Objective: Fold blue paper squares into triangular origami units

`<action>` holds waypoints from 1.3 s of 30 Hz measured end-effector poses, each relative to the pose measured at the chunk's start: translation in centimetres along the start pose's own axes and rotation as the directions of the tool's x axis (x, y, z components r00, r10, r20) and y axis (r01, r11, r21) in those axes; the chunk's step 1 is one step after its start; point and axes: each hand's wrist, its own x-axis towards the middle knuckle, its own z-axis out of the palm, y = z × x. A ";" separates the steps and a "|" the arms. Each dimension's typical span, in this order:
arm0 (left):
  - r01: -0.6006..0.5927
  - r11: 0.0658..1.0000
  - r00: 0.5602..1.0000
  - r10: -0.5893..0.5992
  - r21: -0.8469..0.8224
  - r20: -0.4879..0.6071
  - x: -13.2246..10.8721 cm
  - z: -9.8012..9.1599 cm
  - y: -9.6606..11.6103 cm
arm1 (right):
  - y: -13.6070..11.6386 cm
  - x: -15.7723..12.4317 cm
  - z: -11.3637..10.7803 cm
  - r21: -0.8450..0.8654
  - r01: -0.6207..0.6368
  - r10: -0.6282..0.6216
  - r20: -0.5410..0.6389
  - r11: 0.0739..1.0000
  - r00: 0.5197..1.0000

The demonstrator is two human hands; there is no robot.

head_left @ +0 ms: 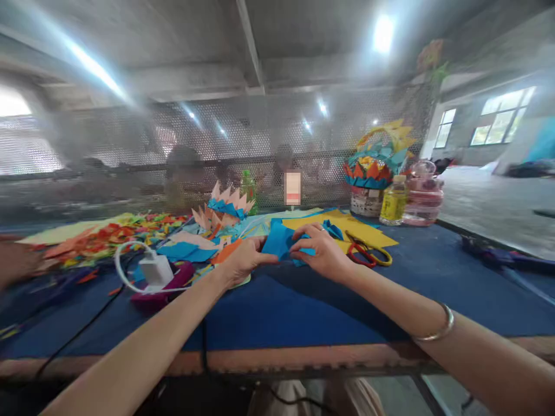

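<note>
Between my two hands, just above the table, is a piece of blue felt or paper [277, 239]. My left hand [246, 257] is closed on its left edge, thumb below. My right hand [319, 252] pinches its right side with bent fingers. Yellow sheets [377, 234] lie flat behind my hands. A pair of scissors [368, 253] with red and yellow handles rests on their front edge, right of my right hand. To the left of my left hand lie more blue pieces [186, 251] and an orange piece [226, 251].
A purple power strip [150, 299] with a white charger [156, 271] stands at left. Colourful scraps [108, 237] pile behind it. A pink zigzag-edged crown [228, 202], a decorated basket [368, 199], a yellow bottle [393, 202] and a pink jug [422, 199] line the back. Another person's hand [17, 260] shows far left.
</note>
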 end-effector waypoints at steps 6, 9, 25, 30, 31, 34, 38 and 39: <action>-0.013 1.000 0.999 0.013 -0.004 0.031 -0.1 0.6 0.1 | 0.2 -0.2 0.4 -0.013 -0.059 0.059 -0.012 0.998 0.998; -0.029 1.000 0.999 0.030 -0.004 0.044 -0.4 0.8 0.3 | 0.0 -0.2 0.4 -0.023 -0.086 0.085 -0.020 0.996 0.996; -0.042 0.988 0.998 0.049 0.149 -0.043 -0.5 1.5 0.7 | -0.8 0.0 0.3 -0.071 -0.145 0.145 0.003 0.987 0.989; -0.028 0.982 0.997 0.041 0.186 -0.063 -0.4 1.7 0.5 | -0.9 0.0 0.3 -0.078 -0.151 0.152 0.007 0.985 0.988; -0.027 0.981 0.997 0.040 0.190 -0.066 -0.4 1.7 0.5 | -0.9 0.0 0.3 -0.079 -0.154 0.155 0.006 0.985 0.988; -0.026 0.980 0.997 0.041 0.197 -0.071 -0.5 1.7 0.7 | -1.0 0.0 0.4 -0.084 -0.169 0.169 -0.004 0.982 0.986; -0.031 0.979 0.996 0.047 0.199 -0.079 -0.5 1.8 0.9 | -1.2 0.0 0.4 -0.081 -0.187 0.186 -0.016 0.979 0.982; -0.031 0.980 0.995 0.048 0.199 -0.082 -0.5 1.8 1.0 | -1.2 0.0 0.4 -0.078 -0.190 0.189 -0.019 0.979 0.982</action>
